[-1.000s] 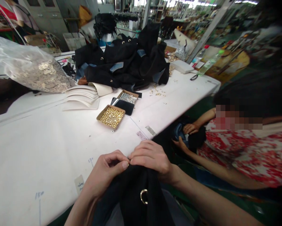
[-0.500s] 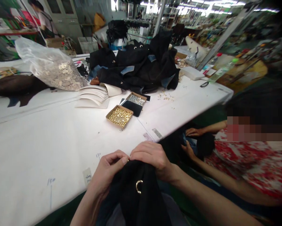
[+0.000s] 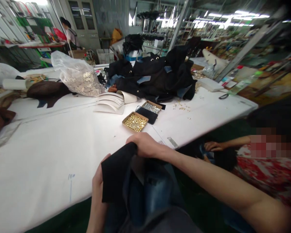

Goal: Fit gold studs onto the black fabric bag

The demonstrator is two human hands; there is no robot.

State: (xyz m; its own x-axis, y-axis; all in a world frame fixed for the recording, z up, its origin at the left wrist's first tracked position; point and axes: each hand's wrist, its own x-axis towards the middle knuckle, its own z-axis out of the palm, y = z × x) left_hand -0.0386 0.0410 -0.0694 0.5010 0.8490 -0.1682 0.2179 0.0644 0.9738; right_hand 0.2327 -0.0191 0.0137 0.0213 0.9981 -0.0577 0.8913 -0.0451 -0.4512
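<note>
A piece of black fabric (image 3: 116,171) is stretched between my two hands above my lap, at the table's front edge. My right hand (image 3: 144,144) grips its upper corner, with the fingers curled over the cloth. My left hand (image 3: 100,173) holds the left side from behind, and the cloth hides most of its fingers. No metal ring shows on the side of the cloth facing me. Beyond my right hand stands a small cardboard box of gold-coloured eyelets (image 3: 135,122). Behind it are a black phone (image 3: 147,115) and a box of silver-coloured pieces (image 3: 151,107).
On the white table (image 3: 63,142) lie a stack of papers (image 3: 110,103), a clear bag of small pieces (image 3: 79,79) and a heap of black garments (image 3: 157,77). Loose eyelets (image 3: 180,105) are scattered to the right. A person in a red-and-white top (image 3: 264,181) sits close on my right.
My hands have moved apart and the black fabric is turned and spread, so its gold ring no longer shows. My right hand has risen slightly. The view has swung left.
</note>
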